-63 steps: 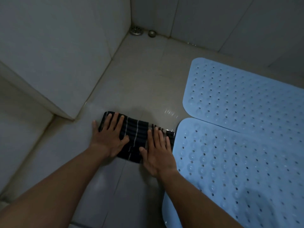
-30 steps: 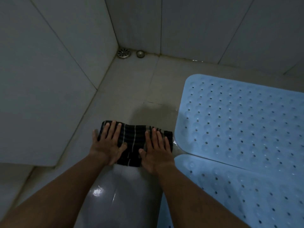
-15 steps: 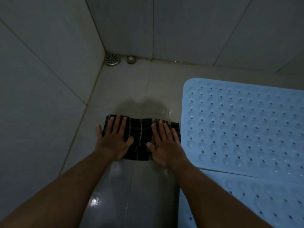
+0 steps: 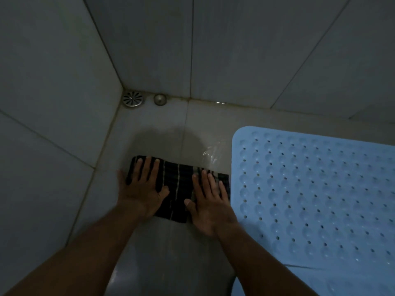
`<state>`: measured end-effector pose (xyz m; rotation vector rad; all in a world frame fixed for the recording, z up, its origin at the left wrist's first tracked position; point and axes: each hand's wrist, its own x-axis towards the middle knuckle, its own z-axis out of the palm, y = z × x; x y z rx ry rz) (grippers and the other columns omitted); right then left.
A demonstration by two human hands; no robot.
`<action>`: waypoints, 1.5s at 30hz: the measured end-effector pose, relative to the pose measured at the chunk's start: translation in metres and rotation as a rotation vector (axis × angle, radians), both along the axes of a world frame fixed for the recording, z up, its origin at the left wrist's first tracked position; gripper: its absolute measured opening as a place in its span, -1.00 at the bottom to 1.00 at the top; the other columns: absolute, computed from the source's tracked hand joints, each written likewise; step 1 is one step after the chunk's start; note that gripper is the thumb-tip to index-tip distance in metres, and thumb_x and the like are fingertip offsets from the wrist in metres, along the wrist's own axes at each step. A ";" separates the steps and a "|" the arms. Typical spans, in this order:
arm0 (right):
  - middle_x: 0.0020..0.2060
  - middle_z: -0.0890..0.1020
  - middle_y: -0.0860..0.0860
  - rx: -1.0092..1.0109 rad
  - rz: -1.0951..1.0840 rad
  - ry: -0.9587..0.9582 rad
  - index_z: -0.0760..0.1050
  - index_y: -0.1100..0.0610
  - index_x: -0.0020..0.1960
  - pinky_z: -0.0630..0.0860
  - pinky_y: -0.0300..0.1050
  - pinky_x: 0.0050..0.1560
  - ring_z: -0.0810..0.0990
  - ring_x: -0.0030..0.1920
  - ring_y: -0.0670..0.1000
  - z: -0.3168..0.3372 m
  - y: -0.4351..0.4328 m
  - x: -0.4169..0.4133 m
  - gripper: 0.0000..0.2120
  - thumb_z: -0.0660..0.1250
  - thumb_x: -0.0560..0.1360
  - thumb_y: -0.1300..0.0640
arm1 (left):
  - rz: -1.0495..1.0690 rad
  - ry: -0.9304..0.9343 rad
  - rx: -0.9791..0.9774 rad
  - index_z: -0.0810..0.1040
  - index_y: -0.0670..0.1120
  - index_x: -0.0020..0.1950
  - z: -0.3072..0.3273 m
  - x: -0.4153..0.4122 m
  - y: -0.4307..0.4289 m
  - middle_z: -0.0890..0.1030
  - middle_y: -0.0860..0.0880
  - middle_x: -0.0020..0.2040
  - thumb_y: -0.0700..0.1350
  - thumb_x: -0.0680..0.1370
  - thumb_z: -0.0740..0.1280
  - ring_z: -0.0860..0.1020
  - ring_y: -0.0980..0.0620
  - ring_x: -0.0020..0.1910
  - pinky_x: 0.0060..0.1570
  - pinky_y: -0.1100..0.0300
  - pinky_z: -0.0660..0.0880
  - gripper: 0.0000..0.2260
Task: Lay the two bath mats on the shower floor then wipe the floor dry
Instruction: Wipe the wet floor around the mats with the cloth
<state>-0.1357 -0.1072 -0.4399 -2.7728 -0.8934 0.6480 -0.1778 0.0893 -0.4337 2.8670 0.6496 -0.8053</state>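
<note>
From here I read this as the wiping step, since both blue mats look laid. The perforated bath mat (image 4: 320, 189) fills the right side of the frame. The edge of a second mat (image 4: 352, 283) shows in the lower right corner, meeting the first. The work is on the bare strip of shower floor (image 4: 171, 257) between the mats and the tiled wall (image 4: 53, 146) on the left.

The left hand (image 4: 142, 189) lies flat on the left end of a dark striped cloth (image 4: 179, 186), with its fingers straight and spread and its thumb angled toward the centre. The right hand (image 4: 210, 207) presses the cloth's right end, fingers straight and closer together, thumb splayed left. Neither hand grips; both push palm down. The cloth sits mid-frame with its right edge just beside the mat, and I cannot tell whether they touch.

Just above the cloth a glint of water (image 4: 211, 151) lies on the tile near the mat's upper left corner. Higher up, in the corner of the walls, are the round floor drain (image 4: 132, 99) and a small metal cap (image 4: 160, 99) beside it.

I judge the next move to be a push up the frame across that wet sheen toward the drain. It calls for even pressure from both palms, with the right hand kept off the mat's edge so it does not lift or shift. The tile at the bottom of the frame shines too and may want another pass.
</note>
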 end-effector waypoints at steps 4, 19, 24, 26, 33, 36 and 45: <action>0.57 -0.33 0.05 -0.022 0.022 -0.029 -0.36 0.01 0.58 -0.35 0.02 0.53 -0.39 0.54 -0.01 -0.002 0.009 0.058 -0.35 -0.14 0.65 -0.21 | 0.008 -0.025 0.013 -0.39 0.06 0.57 -0.004 0.051 0.007 -0.41 0.02 0.57 0.29 0.62 -0.09 -0.38 -0.02 0.56 0.44 -0.31 -0.32 -0.31; 0.59 -0.24 0.02 0.137 0.025 -0.057 -0.25 0.03 0.61 -0.35 -0.03 0.52 -0.30 0.56 -0.03 -0.014 0.020 0.143 -0.39 -0.15 0.67 -0.18 | -0.004 -0.092 0.076 -0.34 0.07 0.59 -0.015 0.129 0.027 -0.34 0.05 0.60 0.30 0.60 -0.08 -0.32 0.00 0.58 0.48 -0.31 -0.22 -0.31; 0.60 -0.15 0.01 0.242 0.017 0.014 -0.16 0.06 0.61 -0.33 -0.07 0.51 -0.23 0.58 -0.05 -0.010 0.019 0.159 -0.44 -0.09 0.69 -0.08 | 0.016 -0.091 0.056 -0.32 0.08 0.59 -0.013 0.132 0.026 -0.33 0.06 0.60 0.28 0.61 -0.05 -0.31 0.02 0.58 0.49 -0.30 -0.20 -0.31; 0.61 -0.12 0.01 0.253 0.042 0.030 -0.13 0.07 0.61 -0.31 -0.08 0.50 -0.21 0.58 -0.03 -0.008 0.018 0.163 -0.46 -0.04 0.70 0.01 | 0.017 -0.084 0.054 -0.33 0.08 0.59 -0.012 0.134 0.026 -0.34 0.06 0.60 0.27 0.62 -0.05 -0.31 0.03 0.58 0.49 -0.30 -0.20 -0.32; 0.57 0.08 0.21 0.198 0.135 -0.012 0.08 0.15 0.59 0.01 0.03 0.55 0.06 0.57 0.21 0.009 0.018 0.183 -0.31 0.23 0.53 0.36 | 0.034 -0.075 0.017 -0.26 0.05 0.61 -0.003 0.142 0.030 -0.28 0.03 0.62 0.23 0.65 -0.12 -0.24 0.01 0.60 0.48 -0.30 -0.12 -0.40; 0.55 0.15 0.21 0.154 0.111 -0.081 0.23 0.04 0.56 0.14 0.02 0.49 0.15 0.50 0.26 0.014 0.017 0.194 -0.42 0.20 0.57 0.31 | -0.061 -0.123 0.100 -0.15 0.04 0.63 0.000 0.146 0.037 -0.18 -0.01 0.64 0.14 0.68 -0.07 -0.15 -0.01 0.61 0.44 -0.32 0.03 -0.45; 0.23 0.51 0.19 0.104 0.027 -0.200 0.38 0.23 0.37 0.39 -0.04 0.23 0.39 0.26 0.17 0.024 0.029 0.211 -0.57 0.28 0.50 0.35 | 0.008 -0.441 0.221 0.48 0.10 0.36 0.009 0.163 0.042 0.54 -0.01 0.26 0.11 0.58 0.26 0.45 -0.11 0.21 0.10 -0.05 0.29 -0.64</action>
